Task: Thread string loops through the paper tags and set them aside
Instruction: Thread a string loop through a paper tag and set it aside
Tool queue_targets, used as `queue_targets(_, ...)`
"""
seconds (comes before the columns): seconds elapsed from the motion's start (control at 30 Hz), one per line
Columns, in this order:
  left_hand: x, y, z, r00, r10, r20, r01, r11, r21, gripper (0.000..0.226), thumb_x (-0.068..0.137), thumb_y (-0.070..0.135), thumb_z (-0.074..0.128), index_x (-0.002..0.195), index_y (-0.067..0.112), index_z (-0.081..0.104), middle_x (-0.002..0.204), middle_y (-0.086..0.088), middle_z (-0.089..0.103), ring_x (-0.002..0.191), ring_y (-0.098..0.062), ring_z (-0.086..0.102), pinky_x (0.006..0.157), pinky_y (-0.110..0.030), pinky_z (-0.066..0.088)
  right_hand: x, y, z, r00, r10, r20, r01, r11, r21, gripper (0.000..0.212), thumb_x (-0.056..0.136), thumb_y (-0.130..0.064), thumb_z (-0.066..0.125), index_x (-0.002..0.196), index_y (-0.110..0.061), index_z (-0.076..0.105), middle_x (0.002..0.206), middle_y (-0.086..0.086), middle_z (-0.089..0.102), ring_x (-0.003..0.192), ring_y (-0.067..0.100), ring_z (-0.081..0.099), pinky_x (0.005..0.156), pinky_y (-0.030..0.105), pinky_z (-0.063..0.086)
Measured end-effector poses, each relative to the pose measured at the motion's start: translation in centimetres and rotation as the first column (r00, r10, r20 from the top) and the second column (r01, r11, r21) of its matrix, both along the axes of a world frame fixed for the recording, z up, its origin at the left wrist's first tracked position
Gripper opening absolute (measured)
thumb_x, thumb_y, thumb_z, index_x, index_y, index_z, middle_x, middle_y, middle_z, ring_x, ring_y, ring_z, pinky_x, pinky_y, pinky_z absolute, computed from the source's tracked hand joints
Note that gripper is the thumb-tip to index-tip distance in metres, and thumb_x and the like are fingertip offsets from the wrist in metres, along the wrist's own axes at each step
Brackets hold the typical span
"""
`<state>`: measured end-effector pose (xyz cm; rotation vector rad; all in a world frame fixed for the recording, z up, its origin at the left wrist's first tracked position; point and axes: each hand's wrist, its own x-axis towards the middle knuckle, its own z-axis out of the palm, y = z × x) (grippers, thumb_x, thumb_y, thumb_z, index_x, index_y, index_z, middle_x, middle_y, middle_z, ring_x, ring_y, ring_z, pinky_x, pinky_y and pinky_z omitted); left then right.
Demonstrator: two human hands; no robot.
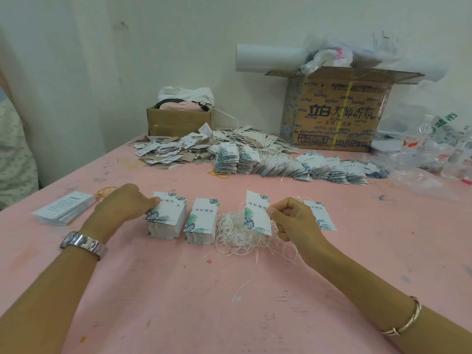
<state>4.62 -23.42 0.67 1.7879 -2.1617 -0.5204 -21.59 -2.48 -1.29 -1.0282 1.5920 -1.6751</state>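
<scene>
Our right grip (293, 221) pinches one tag (256, 213) by its right edge, thumb and forefinger closed on it. It holds the tag upright and tilted over the strings (237, 238), a loose white tangle at centre frame. Our left grip (122, 203) is curled onto the upper left edge of the left stack (167, 218) of tags, fingertips on its top card. Between that stack and the tangle stands a second stack (201, 222), just beside both. Another tag lies flat behind the right grip, partly hidden by it.

Around us, at left of frame, we see a fanned pack of cards (63, 208) with a yellow band (104, 191) beside it, both near the left grip. Across the middle of the frame runs a row (293, 164) of threaded tags. Behind it a heap (178, 149) of loose ones lies against a small box (178, 121). A big box (337, 111) stands at upper right, with bottles (419, 141) and clear plastic at the right edge. A person's sleeve (12, 139) shows at the left edge.

Open pink desk (229, 315) fills the lower frame between our forearms, crossed only by one stray string (251, 274) trailing down from the tangle. A strip of open surface also lies between the stacks and the row. The desk's left edge runs diagonally at left of frame, near the cards, and a wall closes the back.
</scene>
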Motion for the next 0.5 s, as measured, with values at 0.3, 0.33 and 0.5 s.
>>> queue_targets(0.3, -1.5, 3.5, 2.3, 0.767, -0.075, -0.637, 0.168, 0.982, 0.088, 0.026, 0.089, 0.044, 0.066, 0.08, 0.02, 0.069, 0.079, 0.01, 0.065, 0.072, -0.011, 0.053, 0.063, -0.028, 0.035, -0.1, 0.1, -0.3, 0.94, -0.114, -0.321, 0.113, 0.993, -0.023, 0.015, 0.094, -0.011, 0.064, 0.08, -0.014, 0.057, 0.082, -0.01, 0.064, 0.064, 0.0, 0.054, 0.055, 0.015, 0.04)
queue_targets(0.33, -2.0, 4.5, 2.5, 0.741, -0.09, -0.665, 0.197, 0.977, 0.086, 0.026, 0.088, 0.046, 0.067, 0.079, 0.021, 0.07, 0.072, 0.013, 0.067, 0.07, -0.01, 0.053, 0.062, -0.027, 0.035, 0.0, 0.2, -0.3, 0.913, -0.126, -0.388, 0.117, 0.992, -0.047, 0.016, 0.094, -0.011, 0.063, 0.08, -0.015, 0.056, 0.087, -0.007, 0.065, 0.072, 0.001, 0.056, 0.059, 0.013, 0.042)
queue_targets(0.5, -6.2, 8.9, 0.9, 0.655, -0.243, -0.715, 0.359, 0.933, 0.012, 0.024, 0.087, 0.04, 0.069, 0.075, 0.019, 0.072, 0.055, 0.018, 0.065, 0.045, 0.007, 0.05, 0.046, -0.009, 0.04, 0.8, 0.6, -0.2, 0.891, -0.092, -0.445, 0.036, 0.99, -0.134, 0.017, 0.095, -0.012, 0.062, 0.081, -0.018, 0.056, 0.09, 0.0, 0.066, 0.049, 0.005, 0.041, 0.051, 0.012, 0.037)
